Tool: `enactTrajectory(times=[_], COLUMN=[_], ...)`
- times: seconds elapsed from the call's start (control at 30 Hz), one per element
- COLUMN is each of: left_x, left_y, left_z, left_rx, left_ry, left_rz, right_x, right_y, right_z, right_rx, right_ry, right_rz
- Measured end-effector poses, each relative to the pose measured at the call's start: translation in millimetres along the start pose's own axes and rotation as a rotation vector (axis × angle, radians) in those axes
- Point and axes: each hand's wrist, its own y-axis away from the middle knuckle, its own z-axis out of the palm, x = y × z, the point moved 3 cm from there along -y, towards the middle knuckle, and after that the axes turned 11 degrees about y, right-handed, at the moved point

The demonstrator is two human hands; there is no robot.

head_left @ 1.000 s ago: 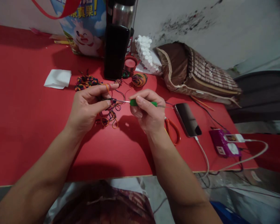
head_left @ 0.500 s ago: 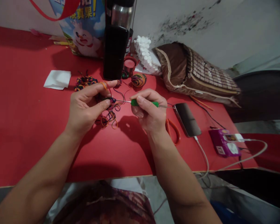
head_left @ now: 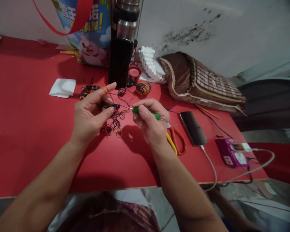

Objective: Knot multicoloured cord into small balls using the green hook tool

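Thumb and forefinger of the right hand (head_left: 149,125) clamp the green plastic handle of a thin metal hook tool (head_left: 146,113), with the other fingers curled beneath. The tool's long axis runs almost level across the view. Its bare shaft points left and slightly away from the body, straight at the left hand (head_left: 90,116). That hand pinches a small knotted multicoloured thread piece (head_left: 114,106) between thumb and middle finger, its forefinger raised with an orange strand looped over the tip. The thread piece lies directly left of the right hand, at the hook's tip and seemingly touching it. The left hand is the nearer one, since it holds the piece itself. Loose tails of coloured thread (head_left: 112,125) hang from the pinch onto the red table (head_left: 26,145). Just right of the right wrist lie orange-and-yellow-handled scissors (head_left: 176,142), then a black smartphone (head_left: 192,128) on its white cable. Beyond the hands stand a tall black cylindrical flask (head_left: 120,61) and a wound coil of coloured thread (head_left: 143,87), and a white folded tissue (head_left: 62,87) lies off to the left
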Motion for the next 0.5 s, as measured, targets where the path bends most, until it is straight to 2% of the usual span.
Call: enactTrajectory(times=[0.23, 0.5], left_x=[6.4, 4.8], left_y=[2.8, 6.0], left_z=[1.6, 2.7], left_rx=[0.036, 0.033], left_ry=[-0.089, -0.035], left_rz=[0.026, -0.018], right_x=[-5.0, -2.9], right_y=[-0.5, 1.7], right_z=[-2.0, -3.2], right_rx=[-0.007, 0.023], right_ry=[-0.009, 0.073], right_rz=[0.004, -0.05])
